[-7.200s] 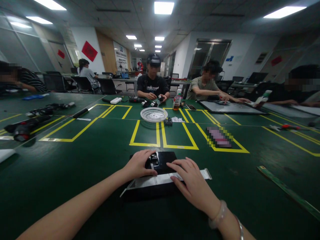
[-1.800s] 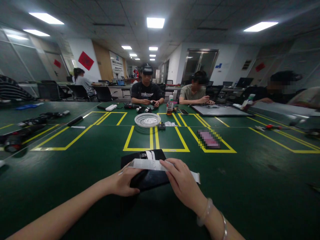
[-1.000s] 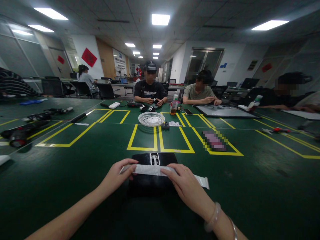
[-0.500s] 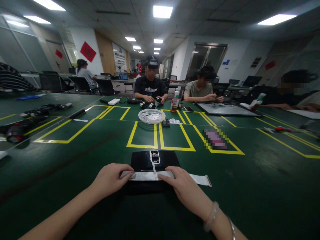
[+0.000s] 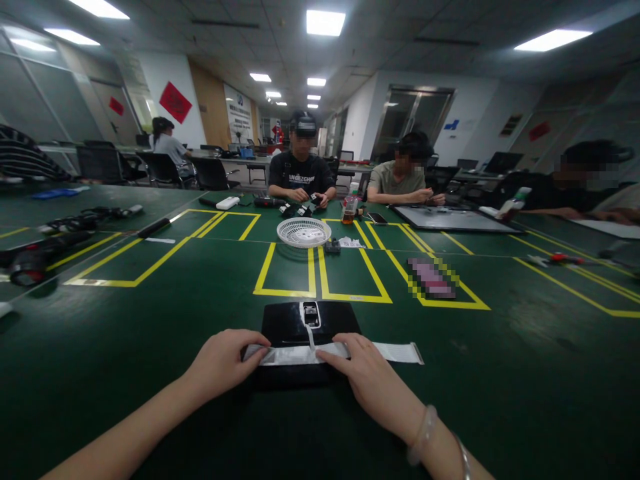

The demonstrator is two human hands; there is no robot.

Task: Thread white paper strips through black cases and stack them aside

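A white flat ribbon cable (image 5: 294, 355) stretches crosswise over a glossy black panel (image 5: 281, 323) at the table's near side. My left hand (image 5: 226, 363) pinches the cable's left part between thumb and fingers. Farther right, my right hand (image 5: 369, 368) grips it the same way, and the cable's free end sticks out past that hand. From the cable's middle a narrow white strip (image 5: 311, 335) runs up to a white-framed opening (image 5: 311, 313) in the panel. The panel's lower part lies in shadow.
A white round basket-like grille (image 5: 303, 232) stands ahead, near a small black part (image 5: 332, 246). Yellow tape (image 5: 285, 292) marks the green table. A blurred pink item (image 5: 431, 277) lies right, red-handled tools (image 5: 563, 258) beyond. Co-workers sit across; a bottle (image 5: 349, 208) stands near them.
The cable's free right end has risen slightly and lies straighter. My left hand has shifted a little to the right. Both hands keep their hold.
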